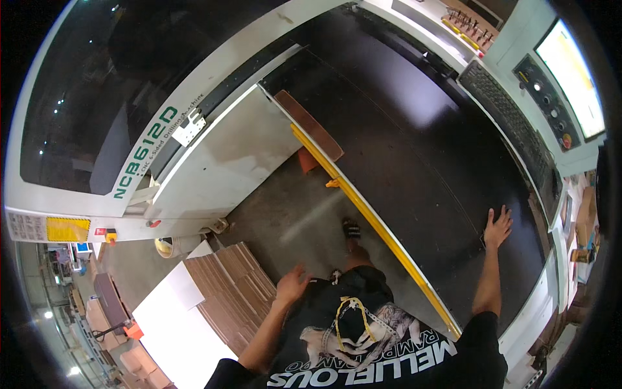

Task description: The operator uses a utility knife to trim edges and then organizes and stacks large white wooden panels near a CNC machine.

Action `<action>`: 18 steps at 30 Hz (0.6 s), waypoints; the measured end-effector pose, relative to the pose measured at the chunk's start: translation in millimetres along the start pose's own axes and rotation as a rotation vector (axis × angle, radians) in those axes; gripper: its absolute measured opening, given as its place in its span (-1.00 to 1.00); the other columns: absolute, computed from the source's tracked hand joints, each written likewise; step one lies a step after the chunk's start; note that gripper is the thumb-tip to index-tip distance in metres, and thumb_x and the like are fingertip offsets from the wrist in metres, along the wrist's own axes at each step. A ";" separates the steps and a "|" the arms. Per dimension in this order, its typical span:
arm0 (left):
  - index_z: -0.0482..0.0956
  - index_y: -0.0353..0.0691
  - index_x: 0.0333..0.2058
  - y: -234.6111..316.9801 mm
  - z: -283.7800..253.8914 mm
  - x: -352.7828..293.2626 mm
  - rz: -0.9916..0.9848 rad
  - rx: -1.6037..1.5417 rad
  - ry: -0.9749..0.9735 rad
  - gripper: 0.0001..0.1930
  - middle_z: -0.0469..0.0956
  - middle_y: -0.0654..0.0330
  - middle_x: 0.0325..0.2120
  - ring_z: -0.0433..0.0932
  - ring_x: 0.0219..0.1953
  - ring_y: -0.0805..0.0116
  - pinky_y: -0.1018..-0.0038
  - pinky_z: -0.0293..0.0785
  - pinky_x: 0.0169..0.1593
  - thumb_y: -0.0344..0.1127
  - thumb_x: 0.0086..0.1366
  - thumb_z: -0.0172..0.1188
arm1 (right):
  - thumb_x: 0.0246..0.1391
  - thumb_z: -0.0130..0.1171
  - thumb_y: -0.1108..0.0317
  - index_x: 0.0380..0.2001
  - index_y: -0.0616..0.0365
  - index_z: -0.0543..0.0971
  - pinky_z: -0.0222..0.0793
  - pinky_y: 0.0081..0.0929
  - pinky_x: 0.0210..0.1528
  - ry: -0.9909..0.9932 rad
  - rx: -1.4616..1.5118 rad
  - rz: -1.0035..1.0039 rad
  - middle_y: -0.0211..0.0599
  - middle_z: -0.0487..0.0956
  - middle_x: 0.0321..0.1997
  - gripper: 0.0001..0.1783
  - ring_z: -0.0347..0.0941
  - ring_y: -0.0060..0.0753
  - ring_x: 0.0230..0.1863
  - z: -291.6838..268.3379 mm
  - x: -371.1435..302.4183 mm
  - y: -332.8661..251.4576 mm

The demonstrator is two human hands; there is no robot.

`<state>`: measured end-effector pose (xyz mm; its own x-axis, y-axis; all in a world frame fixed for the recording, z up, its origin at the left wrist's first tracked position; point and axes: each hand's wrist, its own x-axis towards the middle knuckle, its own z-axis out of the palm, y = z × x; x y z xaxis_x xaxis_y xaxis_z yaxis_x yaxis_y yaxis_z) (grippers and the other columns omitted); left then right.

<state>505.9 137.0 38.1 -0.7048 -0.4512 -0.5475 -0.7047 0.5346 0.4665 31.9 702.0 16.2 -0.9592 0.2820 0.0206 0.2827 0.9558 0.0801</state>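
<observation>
- The black panel-like surface [414, 155], the thing being touched, fills the centre and right of the frame, running from the top edge down to the lower right; pale glare lies on its upper part.
- The right hand [497, 227] rests on it at the right of the frame, palm down, fingers spread, gripping nothing.
- The left hand [293, 285] hangs free at the lower centre, fingers loosely bent, with nothing visible in it; the stack of brown cardboard [236, 298] is nearest to it.
- A yellow strip [376, 220] follows the near edge of the surface diagonally, and a brown block [310, 124] lies by that edge at the upper centre.
- A white machine housing [214, 48] with a dark window [71, 129] occupies the upper left.
- A grey floor [278, 214], lightly stained, shows in the centre, with a sandalled foot [351, 228] on it.
- A white sheet [168, 347] lies beside the cardboard at the lower left.
- A keyboard [486, 84] and a lit screen [573, 74] stand at the upper right.
- A whitish bucket [189, 244] at the left centre holds something yellowish, too small to identify.
- Brown cartons [139, 363] sit at the lower left; their contents cannot be made out.
</observation>
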 end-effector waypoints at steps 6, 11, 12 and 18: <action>0.50 -0.16 0.25 -18.8 -18.2 15.6 -0.090 -0.007 -0.084 -0.44 0.68 0.00 0.03 0.63 0.08 -0.12 0.07 0.57 0.08 0.05 0.42 0.20 | 0.35 -0.33 -0.55 0.60 -0.31 0.10 -0.37 0.32 0.63 0.035 0.052 -0.040 -0.29 -0.06 0.72 -0.07 -0.24 0.13 0.69 8.4 53.1 -20.1; 0.50 -0.26 0.25 -31.3 -33.7 12.0 -0.237 -0.078 0.020 -0.41 0.71 -0.03 -0.04 0.67 0.01 -0.08 0.08 0.56 0.05 0.04 0.43 0.21 | 0.34 -0.30 -0.56 0.59 -0.34 0.11 -0.31 0.38 0.60 0.054 0.046 -0.027 -0.26 -0.05 0.71 -0.07 -0.22 0.14 0.69 11.6 70.5 -81.6; 0.50 -0.26 0.25 -35.6 -35.1 8.4 -0.247 -0.093 0.008 -0.41 0.71 -0.03 -0.04 0.67 0.01 -0.08 0.08 0.56 0.05 0.04 0.43 0.21 | 0.34 -0.30 -0.56 0.59 -0.34 0.11 -0.31 0.38 0.60 0.073 0.038 -0.053 -0.26 -0.05 0.71 -0.07 -0.22 0.14 0.69 11.0 68.7 -94.1; 0.47 -0.28 0.29 -86.2 -37.6 -34.4 -0.313 -0.248 0.188 -0.40 0.72 -0.04 -0.09 0.71 -0.04 0.04 0.18 0.60 0.00 0.00 0.45 0.23 | 0.32 -0.37 -0.59 0.60 -0.30 0.08 -0.30 0.44 0.58 -0.002 0.070 0.020 -0.24 -0.12 0.73 -0.03 -0.26 0.24 0.69 -0.3 25.2 -118.6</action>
<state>587.8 79.6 42.8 -0.4410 -0.6982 -0.5639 -0.8687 0.1743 0.4636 -25.8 595.8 7.5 -0.9534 0.3010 0.0199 0.3012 0.9535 0.0103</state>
